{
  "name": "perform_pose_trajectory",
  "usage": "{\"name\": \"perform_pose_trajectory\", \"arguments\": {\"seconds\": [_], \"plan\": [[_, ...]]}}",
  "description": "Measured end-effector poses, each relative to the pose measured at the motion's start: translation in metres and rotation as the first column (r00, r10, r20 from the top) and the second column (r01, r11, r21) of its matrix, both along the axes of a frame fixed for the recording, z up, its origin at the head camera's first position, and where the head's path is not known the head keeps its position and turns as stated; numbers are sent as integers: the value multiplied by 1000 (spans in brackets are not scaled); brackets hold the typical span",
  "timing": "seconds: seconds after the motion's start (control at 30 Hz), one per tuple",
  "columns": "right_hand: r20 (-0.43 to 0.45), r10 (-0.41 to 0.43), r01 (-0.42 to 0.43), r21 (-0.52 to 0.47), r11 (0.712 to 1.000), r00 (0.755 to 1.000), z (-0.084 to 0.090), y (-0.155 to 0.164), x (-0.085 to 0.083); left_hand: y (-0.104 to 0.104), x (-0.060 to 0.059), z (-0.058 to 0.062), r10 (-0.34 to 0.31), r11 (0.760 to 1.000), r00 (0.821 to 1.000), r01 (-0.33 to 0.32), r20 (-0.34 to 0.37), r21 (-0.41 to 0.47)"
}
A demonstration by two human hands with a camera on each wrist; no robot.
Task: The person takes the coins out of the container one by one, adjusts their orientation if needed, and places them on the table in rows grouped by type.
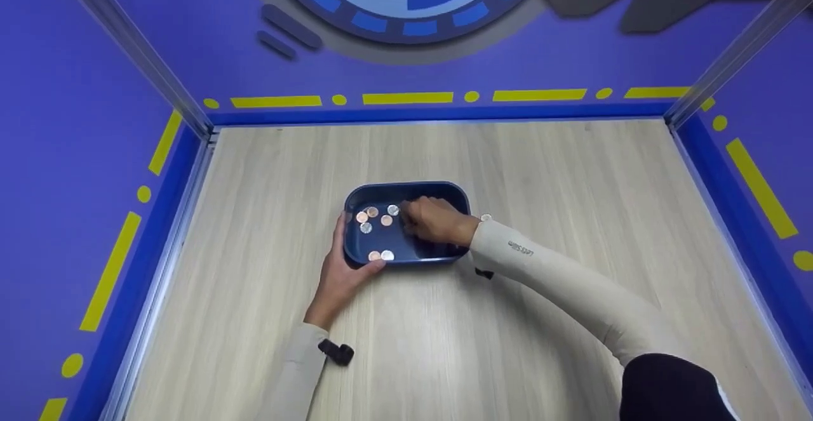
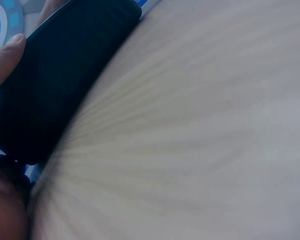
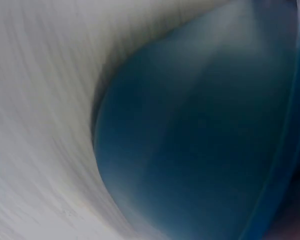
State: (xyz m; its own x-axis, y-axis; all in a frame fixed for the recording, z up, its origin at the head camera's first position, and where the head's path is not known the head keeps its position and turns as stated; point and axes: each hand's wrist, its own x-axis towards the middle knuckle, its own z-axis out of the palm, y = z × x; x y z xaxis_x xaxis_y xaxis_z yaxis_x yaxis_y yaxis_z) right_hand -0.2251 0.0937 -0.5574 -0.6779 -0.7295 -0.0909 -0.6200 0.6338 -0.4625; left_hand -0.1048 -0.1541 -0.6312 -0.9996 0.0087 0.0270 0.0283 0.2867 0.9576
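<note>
Gripping tray (image 1: pixel 406 190) rim, left hand (image 1: pixel 343 275); right hand (image 1: pixel 435 221) fingers among coins (image 1: pixel 378 218).

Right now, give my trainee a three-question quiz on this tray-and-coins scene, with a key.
1. True or false: the left hand grips the near-left corner of the dark blue tray.
2. Where is the right hand? A) flat on the wooden table B) inside the tray, among the coins C) raised above the tray
3. Fill in: one small coin lies outside the tray, just past its ____ side.

Key: 1 true. 2 B; whether the fingers pinch a coin cannot be told. 3 right.
</note>
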Motion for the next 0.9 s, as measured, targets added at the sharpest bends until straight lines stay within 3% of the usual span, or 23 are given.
{"name": "perform_pose_trajectory", "arguments": {"seconds": [0.17, 0.53, 0.9], "plan": [[-7, -5, 4, -85, 996, 1000, -4, 6, 5, 0, -1, 0, 5, 1000, 1000, -5, 4, -5], [36, -32, 37, -171, 985, 999, 20, 24, 26, 0, -1, 0, 3, 1000, 1000, -3, -2, -8], [87, -47, 65, -218, 974, 995, 30, 46, 37, 1, 0, 0, 10, 1000, 1000, -10, 11, -13]]}}
